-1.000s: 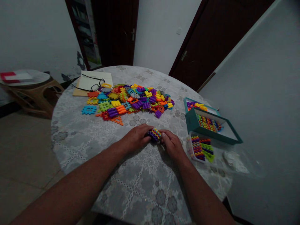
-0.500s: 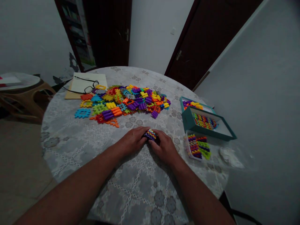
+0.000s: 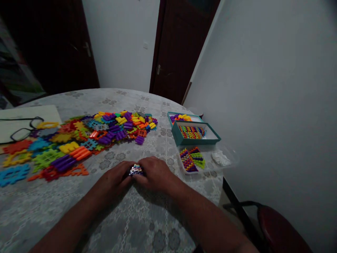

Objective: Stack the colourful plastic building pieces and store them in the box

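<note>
Between my two hands, low over the table, is a small block of bead-like rows in purple, white, yellow and other colours (image 3: 136, 170). My left hand (image 3: 117, 176) has its fingers closed on the block's left side, thumb toward me. From the right, my right hand (image 3: 153, 172) grips the same block with fingers behind and thumb in front. The fingers cover much of it, so its full shape is hidden. Beyond my hands and to the left spreads a pile of colourful plastic building pieces (image 3: 105, 131).
At right stand a teal box (image 3: 196, 141) with multicoloured bumpy strips, its teal lid (image 3: 171, 114) holding loose pieces, and a clear plastic tub (image 3: 187, 172) with more strips. A clear bag (image 3: 221, 158) lies beside it. Eyeglasses (image 3: 21, 135) rest on paper at left. A dark red chair (image 3: 279, 228) stands lower right.
The view has swung to the right, so the pile and boxes sit further left and the chair shows. Both hands still hold the block, now seen turned at a slightly different angle.
</note>
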{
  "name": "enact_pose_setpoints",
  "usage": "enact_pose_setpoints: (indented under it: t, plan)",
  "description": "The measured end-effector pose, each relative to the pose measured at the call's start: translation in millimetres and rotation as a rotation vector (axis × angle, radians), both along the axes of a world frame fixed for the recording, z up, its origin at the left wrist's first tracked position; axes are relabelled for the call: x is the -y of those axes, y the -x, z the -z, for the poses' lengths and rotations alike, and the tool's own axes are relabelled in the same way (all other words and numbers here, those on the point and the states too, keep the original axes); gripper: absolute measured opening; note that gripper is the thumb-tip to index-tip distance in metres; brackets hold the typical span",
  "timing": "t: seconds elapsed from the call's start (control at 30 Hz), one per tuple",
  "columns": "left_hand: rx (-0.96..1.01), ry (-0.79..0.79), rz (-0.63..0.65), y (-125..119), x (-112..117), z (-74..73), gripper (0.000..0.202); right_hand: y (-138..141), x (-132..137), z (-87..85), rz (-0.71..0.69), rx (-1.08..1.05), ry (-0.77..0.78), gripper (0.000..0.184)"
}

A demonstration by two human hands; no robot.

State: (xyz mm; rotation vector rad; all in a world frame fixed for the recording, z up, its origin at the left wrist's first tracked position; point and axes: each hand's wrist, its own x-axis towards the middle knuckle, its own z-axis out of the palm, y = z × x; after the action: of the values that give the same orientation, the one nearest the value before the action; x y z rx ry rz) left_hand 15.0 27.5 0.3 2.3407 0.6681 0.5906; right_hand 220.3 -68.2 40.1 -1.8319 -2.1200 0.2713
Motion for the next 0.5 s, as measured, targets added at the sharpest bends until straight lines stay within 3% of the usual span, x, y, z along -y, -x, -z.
enact_pose_setpoints:
  t: [0.17, 0.33, 0.5]
  plan:
    - [-0.040, -0.001, -0.003, 0, 0, -1.4, 0.039, 1, -3, -4.0, -0.017, 0.089, 0.050, 0.039]
    - [-0.032, 0.042, 0.011, 1, 1, -3.4, 0.044, -4, 4, -2.3, -0.003, 0.030, 0.038, 0.040]
    - [0.007, 0.107, -0.025, 0, 0, 4.8, 0.059, -27, 18, -19.8, 0.099, -0.094, 0.055, 0.032]
